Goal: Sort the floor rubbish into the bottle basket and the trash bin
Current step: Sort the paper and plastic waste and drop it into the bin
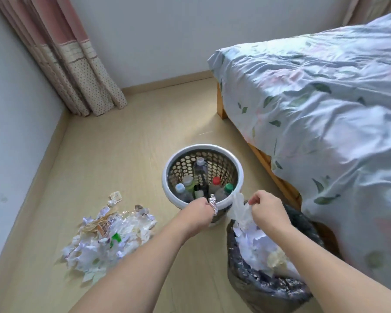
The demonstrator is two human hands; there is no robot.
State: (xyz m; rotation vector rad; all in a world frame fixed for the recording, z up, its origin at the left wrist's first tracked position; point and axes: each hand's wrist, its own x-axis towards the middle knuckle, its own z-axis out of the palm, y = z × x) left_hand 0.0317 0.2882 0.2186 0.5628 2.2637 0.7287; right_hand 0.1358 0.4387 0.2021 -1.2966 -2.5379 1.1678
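Observation:
A white perforated bottle basket [167,177] stands on the floor with several capped plastic bottles [200,170] upright inside. Right of it, nearer me, sits the trash bin [257,288] lined with a dark bag and holding crumpled paper. A heap of paper and wrapper rubbish [108,236] lies on the floor at the left. My left hand [198,214] grips a crumpled silver foil scrap [213,203] by the basket's near rim. My right hand [268,211] pinches a clear plastic wrapper [239,208] that hangs above the bin's far edge.
A bed [325,109] with a leaf-print sheet fills the right side, its wooden frame close behind the bin. A dotted curtain [81,75] hangs in the far left corner. Wood-look floor [133,136] stretches between the wall and the bed.

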